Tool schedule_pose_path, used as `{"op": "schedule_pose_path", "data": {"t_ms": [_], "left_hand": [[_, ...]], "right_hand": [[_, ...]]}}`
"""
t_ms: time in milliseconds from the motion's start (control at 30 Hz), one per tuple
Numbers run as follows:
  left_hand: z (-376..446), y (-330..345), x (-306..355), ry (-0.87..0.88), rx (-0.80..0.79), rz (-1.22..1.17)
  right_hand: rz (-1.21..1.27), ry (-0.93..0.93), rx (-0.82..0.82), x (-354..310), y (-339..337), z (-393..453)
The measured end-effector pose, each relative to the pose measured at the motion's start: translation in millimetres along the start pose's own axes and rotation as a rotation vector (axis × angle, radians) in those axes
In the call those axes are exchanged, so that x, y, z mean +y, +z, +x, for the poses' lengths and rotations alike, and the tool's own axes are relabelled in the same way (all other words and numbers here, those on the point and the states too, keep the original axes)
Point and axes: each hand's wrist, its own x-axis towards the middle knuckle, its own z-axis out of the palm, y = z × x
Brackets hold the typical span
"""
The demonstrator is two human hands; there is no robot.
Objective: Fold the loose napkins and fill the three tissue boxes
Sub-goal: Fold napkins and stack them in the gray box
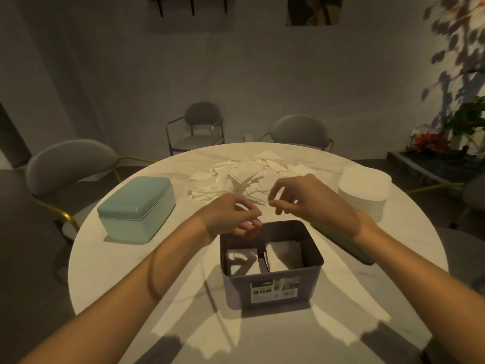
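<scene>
The round white marbled surface (126,258) carries three boxes and a heap of loose napkins (241,174). The heap lies at the far centre of the surface, its sheets white, creased and overlapping without order. A dark grey open box (271,264) stands at the near centre, lidless, with a label on its near wall. Inside it, two stacks of folded white napkins (284,254) stand side by side, one left and one right, with a narrow gap between them. A teal box (136,208) with its lid closed rests to the left, apart from the dark box. A white round box (363,190) stands at the right edge, just beyond the right forearm. A dark flat object (346,248) lies on the surface under the right forearm, to the right of the dark box; its identity cannot be determined. The left hand (231,214) hovers above the far rim of the dark box with fingers curled inward; whether it holds anything cannot be determined. The right hand (304,198) is raised near the heap, thumb and forefinger brought close together as in a pinch; any napkin between them is not clearly visible. The two hands are close but not touching. Grey upholstered chairs (70,164) with gold frames stand around the surface.
</scene>
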Motion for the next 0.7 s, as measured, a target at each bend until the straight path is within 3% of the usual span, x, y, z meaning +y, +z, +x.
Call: {"op": "schedule_pose_path", "data": {"t_ms": [267,433,700], "left_hand": [[64,-27,-35,-0.028,0.305,-0.221],[100,-12,-79,-0.086,0.444,-0.522],[134,9,-101,0.090,0.519,-0.790]], "right_hand": [[-0.075,-0.018,0.017,39,50,103],[-0.269,-0.060,-0.016,53,77,147],[-0.330,-0.091,-0.011,78,95,182]]}}
